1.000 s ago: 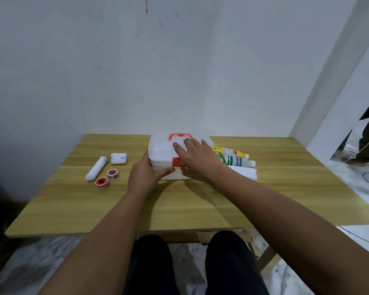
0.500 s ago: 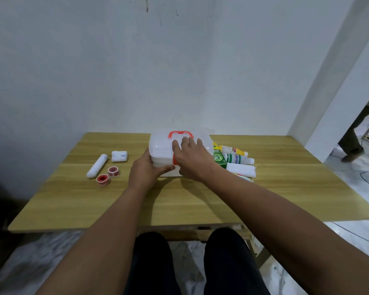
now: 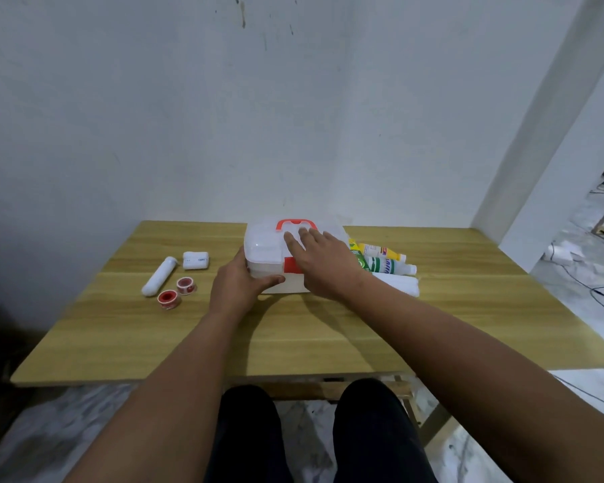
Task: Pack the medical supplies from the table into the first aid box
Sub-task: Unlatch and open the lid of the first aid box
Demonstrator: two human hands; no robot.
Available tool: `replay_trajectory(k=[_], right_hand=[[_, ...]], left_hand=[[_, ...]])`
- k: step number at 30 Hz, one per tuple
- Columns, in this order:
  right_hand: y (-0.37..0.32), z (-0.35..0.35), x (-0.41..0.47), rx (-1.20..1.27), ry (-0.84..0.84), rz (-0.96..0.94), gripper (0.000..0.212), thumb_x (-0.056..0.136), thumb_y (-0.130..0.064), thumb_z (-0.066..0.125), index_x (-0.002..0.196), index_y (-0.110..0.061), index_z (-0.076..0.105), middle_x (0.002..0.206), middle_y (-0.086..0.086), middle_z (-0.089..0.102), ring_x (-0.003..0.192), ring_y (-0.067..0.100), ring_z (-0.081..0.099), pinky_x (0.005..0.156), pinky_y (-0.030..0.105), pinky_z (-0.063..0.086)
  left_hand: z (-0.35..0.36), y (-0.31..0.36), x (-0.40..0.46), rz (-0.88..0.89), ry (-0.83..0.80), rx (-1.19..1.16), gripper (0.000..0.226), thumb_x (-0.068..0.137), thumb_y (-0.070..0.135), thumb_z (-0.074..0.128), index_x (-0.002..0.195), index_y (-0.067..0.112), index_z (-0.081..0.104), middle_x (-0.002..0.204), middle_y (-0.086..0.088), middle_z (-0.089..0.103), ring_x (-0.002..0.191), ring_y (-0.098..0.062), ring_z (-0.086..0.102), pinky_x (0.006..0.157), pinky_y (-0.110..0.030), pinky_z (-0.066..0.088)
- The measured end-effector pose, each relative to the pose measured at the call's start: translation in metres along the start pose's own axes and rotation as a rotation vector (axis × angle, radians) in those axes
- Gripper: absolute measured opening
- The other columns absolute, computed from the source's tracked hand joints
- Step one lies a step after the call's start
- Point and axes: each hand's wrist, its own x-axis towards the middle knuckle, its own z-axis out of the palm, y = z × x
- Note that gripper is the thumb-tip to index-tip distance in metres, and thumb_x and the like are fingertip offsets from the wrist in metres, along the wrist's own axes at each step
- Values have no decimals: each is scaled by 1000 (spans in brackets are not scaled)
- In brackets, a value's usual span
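Note:
A closed white first aid box (image 3: 264, 251) with a red handle and red front latch stands mid-table. My left hand (image 3: 239, 285) holds its left front corner, thumb along the front face. My right hand (image 3: 323, 264) lies flat on the lid with straight fingers, covering part of the latch. Left of the box lie a white tube-shaped roll (image 3: 159, 280), a small white bandage roll (image 3: 196, 260) and two red-and-white tape rolls (image 3: 177, 291). Right of the box lie two bottles (image 3: 384, 261), a green packet (image 3: 360, 261) and a white cloth roll (image 3: 400, 284).
The wooden table (image 3: 328, 336) stands against a white wall. My knees sit under its near edge. Cables and papers lie on the floor at the right.
My right hand has slid slightly up the lid, fingers reaching nearer the red handle. The left hand and the box stay where they were.

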Motion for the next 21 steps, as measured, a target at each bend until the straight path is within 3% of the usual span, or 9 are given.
replay_trajectory(k=[4,11,21], right_hand=[[2,-4,1,6,-6,-18,86,91,-8,65,160,-4,13,160,30,29,147,44,32,116,51,35],[-16,8,2,-46,13,50,73,96,-8,58,156,4,18,152,41,31,141,56,34,114,64,32],[-12,11,0,-48,47,40,76,98,-12,59,158,2,15,155,37,29,144,52,31,117,61,31]], left_hand=[[1,0,0,-2,-3,5,95,71,48,88,151,23,43,143,-3,60,127,-26,58,96,-39,51],[-1,0,1,7,-14,0,96,70,48,89,150,22,45,141,-2,62,124,-25,60,97,-40,53],[0,-1,2,-2,-15,-1,94,69,47,89,149,21,47,140,-3,62,124,-26,60,96,-39,52]])
